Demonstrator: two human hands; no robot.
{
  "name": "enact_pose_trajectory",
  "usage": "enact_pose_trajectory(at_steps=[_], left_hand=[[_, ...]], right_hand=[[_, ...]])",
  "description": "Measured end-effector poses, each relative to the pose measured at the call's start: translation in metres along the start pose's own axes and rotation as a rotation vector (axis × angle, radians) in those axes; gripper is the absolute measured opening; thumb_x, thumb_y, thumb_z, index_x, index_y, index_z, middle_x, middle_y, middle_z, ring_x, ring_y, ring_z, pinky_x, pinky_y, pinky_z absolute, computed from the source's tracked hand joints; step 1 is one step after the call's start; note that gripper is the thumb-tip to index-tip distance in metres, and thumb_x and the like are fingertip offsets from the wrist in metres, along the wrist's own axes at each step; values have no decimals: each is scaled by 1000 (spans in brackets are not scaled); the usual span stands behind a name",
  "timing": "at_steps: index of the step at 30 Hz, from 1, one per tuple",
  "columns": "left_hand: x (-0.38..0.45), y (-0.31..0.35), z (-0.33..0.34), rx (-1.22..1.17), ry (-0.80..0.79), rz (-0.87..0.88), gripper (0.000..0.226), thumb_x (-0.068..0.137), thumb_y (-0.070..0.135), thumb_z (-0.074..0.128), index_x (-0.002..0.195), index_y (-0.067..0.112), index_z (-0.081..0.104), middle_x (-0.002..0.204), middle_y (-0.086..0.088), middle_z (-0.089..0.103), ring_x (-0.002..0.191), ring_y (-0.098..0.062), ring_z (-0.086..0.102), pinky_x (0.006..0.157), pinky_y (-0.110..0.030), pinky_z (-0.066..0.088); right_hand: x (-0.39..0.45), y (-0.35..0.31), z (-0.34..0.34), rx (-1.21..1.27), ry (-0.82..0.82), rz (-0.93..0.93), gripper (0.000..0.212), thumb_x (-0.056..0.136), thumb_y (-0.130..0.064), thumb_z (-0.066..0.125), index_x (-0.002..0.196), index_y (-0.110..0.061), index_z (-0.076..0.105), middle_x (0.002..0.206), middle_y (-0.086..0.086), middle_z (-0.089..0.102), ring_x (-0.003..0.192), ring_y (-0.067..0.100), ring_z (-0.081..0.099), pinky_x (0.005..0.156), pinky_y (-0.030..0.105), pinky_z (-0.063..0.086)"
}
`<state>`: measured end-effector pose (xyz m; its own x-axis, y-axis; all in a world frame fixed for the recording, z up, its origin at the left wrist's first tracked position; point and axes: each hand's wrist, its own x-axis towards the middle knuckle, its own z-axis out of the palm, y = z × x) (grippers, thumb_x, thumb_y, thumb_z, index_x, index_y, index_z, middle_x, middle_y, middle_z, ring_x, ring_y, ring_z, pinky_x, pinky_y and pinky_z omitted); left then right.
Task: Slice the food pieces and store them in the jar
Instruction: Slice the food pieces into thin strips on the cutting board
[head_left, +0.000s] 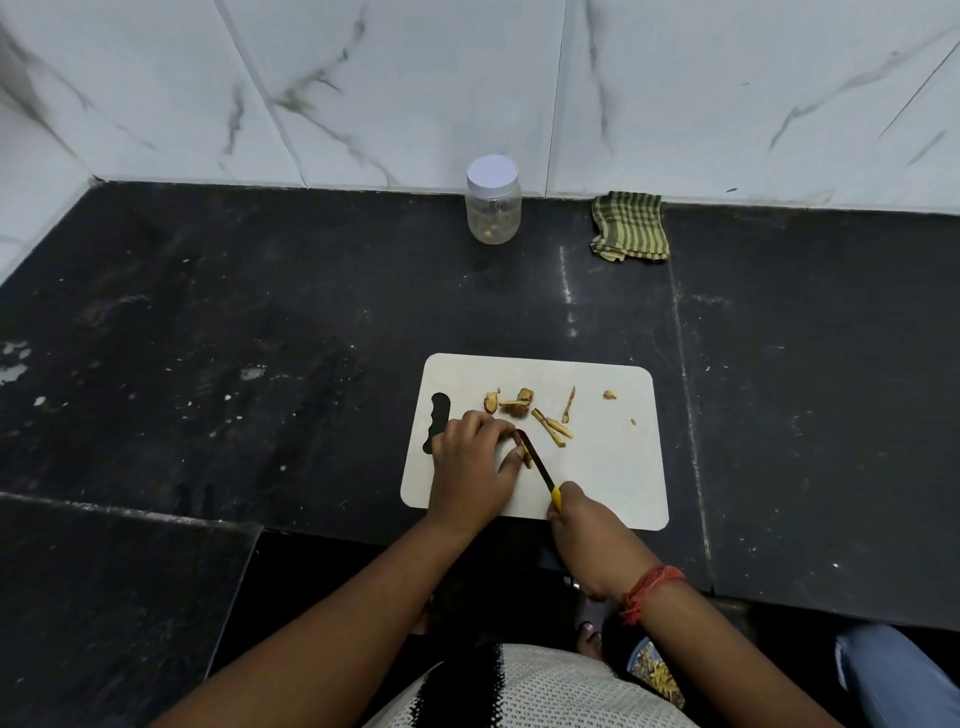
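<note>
The slicing step is under way on the board (613, 467). The left hand (475, 465) lies over the board's left part, fingers curled down, pinching 1 piece (521, 445) of the food against the surface. Just right of those fingertips the knife (537, 464) slants across the piece, its blade touching it. The right hand (574, 512) grips the yellow handle at the board's near edge, fingers wrapped round it. Beyond the hands, further up the board, lie the cut bits (530, 410), several strips and chunks, with 2 small crumbs off to the right. The jar (493, 208) stands well beyond both hands by the wall, its lid on, a cloth (629, 226) to its right. Next, I'd judge, the blade must press through while the left fingers stay clear; later the lid has to come off before anything goes in.
</note>
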<state>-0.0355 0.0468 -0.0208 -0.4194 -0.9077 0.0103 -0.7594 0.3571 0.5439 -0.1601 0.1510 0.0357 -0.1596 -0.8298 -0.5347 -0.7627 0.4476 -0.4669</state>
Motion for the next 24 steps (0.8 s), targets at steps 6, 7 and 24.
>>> enact_pose_trajectory(at_steps=[6,7,24], left_hand=[[0,0,1,0,10,6,29,92,39,63,117,24,65,118,6,52,115,-17,46,98,-38,33],[0,0,1,1,15,8,28,91,39,64,115,23,66,117,6,53,114,-17,46,97,-38,33],[1,-3,3,-13,44,-2,24,91,38,67,105,20,72,113,6,55,109,-17,47,93,-38,35]], right_hand=[[0,-1,-1,-9,-19,20,8,101,-13,34,105,-8,39,93,12,57,77,22,48,67,28,37],[0,-1,-1,-32,-9,-5,1,99,-10,36,99,-9,37,89,12,58,72,22,49,63,27,35],[9,-1,3,-38,26,-42,11,96,-3,38,89,-10,34,64,-2,40,51,10,37,45,27,24]])
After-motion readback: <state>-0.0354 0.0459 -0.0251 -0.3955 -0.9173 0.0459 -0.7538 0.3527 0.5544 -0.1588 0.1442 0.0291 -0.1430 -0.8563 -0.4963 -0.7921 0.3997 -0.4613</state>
